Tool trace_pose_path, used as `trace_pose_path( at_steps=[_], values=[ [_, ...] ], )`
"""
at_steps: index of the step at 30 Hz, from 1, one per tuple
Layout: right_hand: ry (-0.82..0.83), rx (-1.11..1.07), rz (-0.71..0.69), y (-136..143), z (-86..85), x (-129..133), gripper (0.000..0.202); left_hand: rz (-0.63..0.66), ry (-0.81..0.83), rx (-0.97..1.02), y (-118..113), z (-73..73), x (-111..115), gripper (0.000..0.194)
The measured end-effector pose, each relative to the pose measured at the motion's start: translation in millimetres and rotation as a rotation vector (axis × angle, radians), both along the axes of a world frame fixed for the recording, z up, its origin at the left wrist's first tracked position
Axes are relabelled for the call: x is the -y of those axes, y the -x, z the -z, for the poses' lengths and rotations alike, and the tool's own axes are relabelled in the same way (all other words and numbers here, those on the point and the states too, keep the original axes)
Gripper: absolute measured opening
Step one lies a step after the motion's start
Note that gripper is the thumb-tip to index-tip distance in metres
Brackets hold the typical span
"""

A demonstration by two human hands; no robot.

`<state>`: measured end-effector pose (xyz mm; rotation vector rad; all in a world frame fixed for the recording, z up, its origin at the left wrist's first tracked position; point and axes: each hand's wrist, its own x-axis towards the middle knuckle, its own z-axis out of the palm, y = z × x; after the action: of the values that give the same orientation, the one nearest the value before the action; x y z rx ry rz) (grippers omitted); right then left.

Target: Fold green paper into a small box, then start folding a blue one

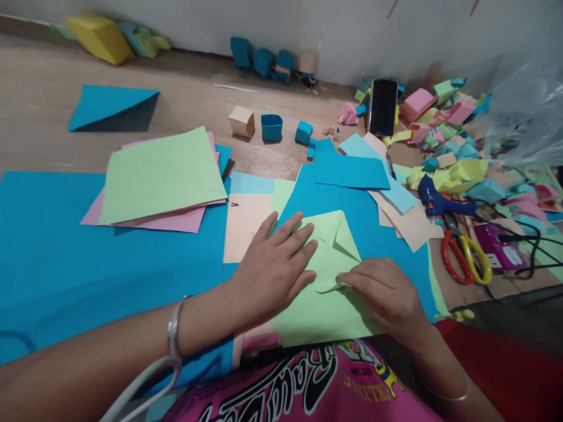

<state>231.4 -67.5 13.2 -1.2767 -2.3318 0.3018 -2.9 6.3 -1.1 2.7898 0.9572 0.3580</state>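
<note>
A light green sheet of paper lies in front of me on a large blue sheet. On top of it is a folded piece of light green paper with a raised flap at its far end. My left hand rests flat with fingers spread at the left edge of the folded piece. My right hand pinches the right edge of that folded paper between thumb and fingers. Part of the paper is hidden under both hands.
Left lies a stack of green and pink sheets. Right are scissors, a blue glue gun, a purple box with black cables, and a phone before heaped paper pieces. Small paper boxes stand at the back.
</note>
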Motion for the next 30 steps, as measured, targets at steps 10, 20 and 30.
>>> trace_pose_path(
  at_steps=[10,20,30],
  values=[
    [-0.051,-0.013,0.336,27.1,2.7,-13.6,0.006,0.021,0.040,-0.032,-0.4,-0.3,5.7,0.043],
    [0.118,-0.040,0.387,32.8,7.1,-23.3,0.010,0.036,0.067,-0.021,1.0,1.8,4.5,0.044],
    [0.178,-0.038,0.381,31.6,6.7,-25.2,0.007,0.174,-0.017,0.065,3.2,5.9,8.3,0.032]
  ],
)
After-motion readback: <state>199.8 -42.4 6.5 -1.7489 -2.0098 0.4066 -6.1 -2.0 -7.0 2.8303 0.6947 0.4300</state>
